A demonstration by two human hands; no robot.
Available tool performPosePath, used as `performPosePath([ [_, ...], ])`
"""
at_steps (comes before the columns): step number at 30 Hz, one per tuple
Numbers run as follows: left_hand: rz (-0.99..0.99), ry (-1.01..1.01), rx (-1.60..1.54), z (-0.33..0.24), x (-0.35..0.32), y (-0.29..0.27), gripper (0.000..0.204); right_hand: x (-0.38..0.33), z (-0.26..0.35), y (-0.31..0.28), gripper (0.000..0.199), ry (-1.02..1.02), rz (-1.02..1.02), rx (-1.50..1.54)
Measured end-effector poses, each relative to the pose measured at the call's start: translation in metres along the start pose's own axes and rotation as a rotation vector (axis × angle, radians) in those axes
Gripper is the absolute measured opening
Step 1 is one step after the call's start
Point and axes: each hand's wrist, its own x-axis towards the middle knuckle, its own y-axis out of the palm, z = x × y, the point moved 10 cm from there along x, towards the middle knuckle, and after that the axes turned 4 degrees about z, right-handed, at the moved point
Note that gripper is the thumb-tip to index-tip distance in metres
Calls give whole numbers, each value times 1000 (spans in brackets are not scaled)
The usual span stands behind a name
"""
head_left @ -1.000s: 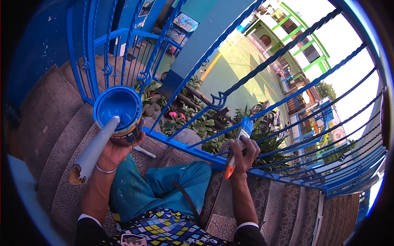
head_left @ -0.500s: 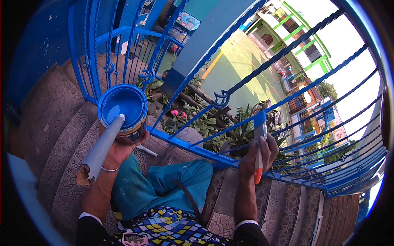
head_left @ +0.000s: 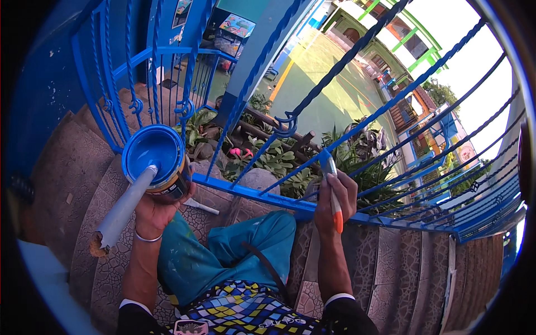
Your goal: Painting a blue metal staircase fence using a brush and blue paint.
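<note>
Head view: my right hand (head_left: 345, 200) is the nearer of the two to the bar (head_left: 368, 119), a twisted blue length that slopes from upper right down towards the rail (head_left: 251, 192). From that grip the bar lies just ahead, on the far side of my fingers. The brush (head_left: 336, 205) points away from me, its long axis leaning slightly left at the top, so it crosses the line of the bar at an angle and does not run along it. Its blue bristles (head_left: 325, 157) overlap the bar in this view; they are touching it or very close to it, and I cannot confirm which. The orange handle end hangs below my palm, towards me. On the right, my fingers and thumb are closed about the brush, bunched just behind the metal band, with no visible gap in the grip. My left hand (head_left: 154, 211) is well apart, over to the left, cupped beneath the can (head_left: 177, 184) with the fingers wrapped up its right side. The can's mouth is tilted towards me and shows blue paint (head_left: 143, 158) within. A grey pipe (head_left: 124, 204) stands with one end inside the can; its ragged end leans out over my left wrist. One pale rod (head_left: 202, 207) lies on the step to the right of that hand.
</note>
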Motion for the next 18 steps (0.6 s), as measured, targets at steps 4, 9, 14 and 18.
performPosePath([
  [4,-39,7,36,-2,0,-5,75,11,19,-25,22,-210,-195,-46],
  [9,-98,-14,34,-1,4,-1,83,-57,-21,27,23,28,145,-5],
  [14,-1,-68,138,0,6,7,75,-53,-38,27,27,145,165,37],
  [18,-84,-9,158,-6,3,2,79,18,-7,-23,28,-138,-144,66],
])
